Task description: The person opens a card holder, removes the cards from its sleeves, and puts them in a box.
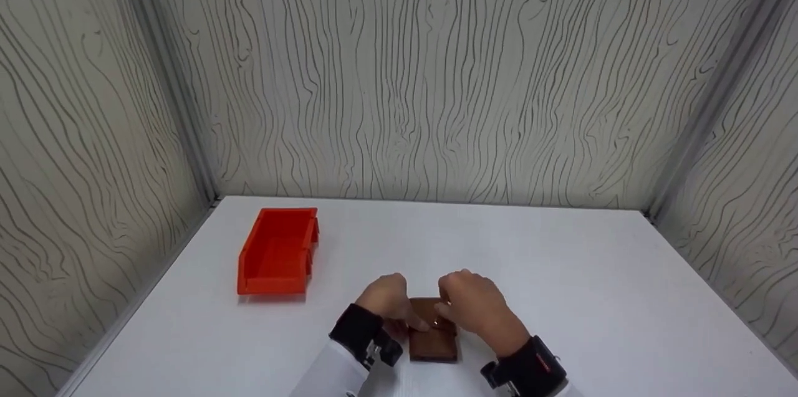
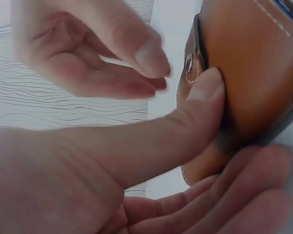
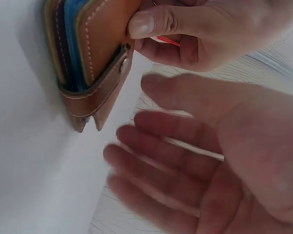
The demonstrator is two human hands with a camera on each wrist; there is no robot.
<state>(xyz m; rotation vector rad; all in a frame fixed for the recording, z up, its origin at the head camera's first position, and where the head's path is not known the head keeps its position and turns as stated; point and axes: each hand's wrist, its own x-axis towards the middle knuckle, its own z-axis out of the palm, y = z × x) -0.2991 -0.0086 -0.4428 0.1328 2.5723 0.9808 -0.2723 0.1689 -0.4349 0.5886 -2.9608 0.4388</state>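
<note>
A brown leather wallet [image 1: 432, 348] with pale stitching lies low at the middle of the white table in the head view. My left hand [image 1: 388, 298] grips its left side, thumb on the cover and fingers along the edge. In the left wrist view, a strap with a metal snap [image 2: 189, 63] sits beside that thumb. The strap [image 3: 90, 103] wraps across one end of the wallet in the right wrist view, where blue layers show between the covers. Just off the wallet, my right hand [image 3: 185, 141] has its fingers loosely extended and apart from the leather.
A red plastic bin [image 1: 277, 253] stands at the left of the white table [image 1: 561, 272]. Wood-grain patterned panels [image 1: 399, 73] enclose the table at the back and both sides. Black straps with cameras [image 1: 360, 330] are on both wrists.
</note>
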